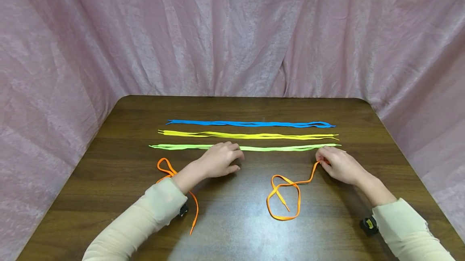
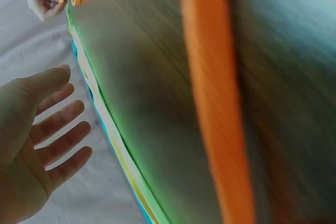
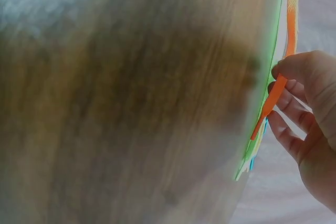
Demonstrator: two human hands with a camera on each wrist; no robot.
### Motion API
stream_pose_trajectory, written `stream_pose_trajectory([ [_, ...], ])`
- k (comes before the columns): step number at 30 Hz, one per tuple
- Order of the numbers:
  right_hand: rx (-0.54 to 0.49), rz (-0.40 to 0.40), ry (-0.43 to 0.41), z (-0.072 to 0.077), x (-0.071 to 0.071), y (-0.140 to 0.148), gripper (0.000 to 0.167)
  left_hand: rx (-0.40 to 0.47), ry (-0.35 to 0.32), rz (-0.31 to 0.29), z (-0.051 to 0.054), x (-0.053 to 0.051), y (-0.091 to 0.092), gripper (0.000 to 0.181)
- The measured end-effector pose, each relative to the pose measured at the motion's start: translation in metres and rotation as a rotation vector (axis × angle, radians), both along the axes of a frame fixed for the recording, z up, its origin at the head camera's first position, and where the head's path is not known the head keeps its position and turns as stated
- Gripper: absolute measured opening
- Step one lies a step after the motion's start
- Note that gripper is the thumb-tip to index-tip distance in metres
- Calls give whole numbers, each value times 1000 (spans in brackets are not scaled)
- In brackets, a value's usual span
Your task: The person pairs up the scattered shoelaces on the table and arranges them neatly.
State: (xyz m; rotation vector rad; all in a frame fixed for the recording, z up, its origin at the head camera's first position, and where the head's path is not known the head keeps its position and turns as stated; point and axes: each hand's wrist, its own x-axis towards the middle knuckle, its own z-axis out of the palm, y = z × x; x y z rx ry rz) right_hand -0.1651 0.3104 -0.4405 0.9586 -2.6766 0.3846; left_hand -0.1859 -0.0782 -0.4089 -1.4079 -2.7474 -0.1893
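Observation:
An orange shoelace (image 1: 283,217) lies in loose loops on the right half of the table, and my right hand (image 1: 338,166) pinches it close to one end. The tipped end of that lace (image 3: 275,95) sticks out past the thumb and fingers in the right wrist view. My left hand (image 1: 221,158) hovers at the green shoelaces (image 1: 276,148), fingers apart and holding nothing; whether it touches them I cannot tell. Another orange lace (image 1: 196,208) runs beneath the left forearm, partly hidden, with a loop showing on its left.
Behind the green laces, yellow shoelaces (image 1: 247,136) and blue shoelaces (image 1: 232,123) are stretched in roughly parallel rows. The brown wooden table (image 1: 239,109) ends at a pink curtain (image 1: 218,34) at the back.

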Motion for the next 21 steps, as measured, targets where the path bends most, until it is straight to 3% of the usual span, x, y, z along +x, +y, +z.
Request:
stream_pose_trajectory([
  [21, 10, -4, -23, -3, -2, -5, 26, -137, -8, -58, -12, 12, 85, 26],
])
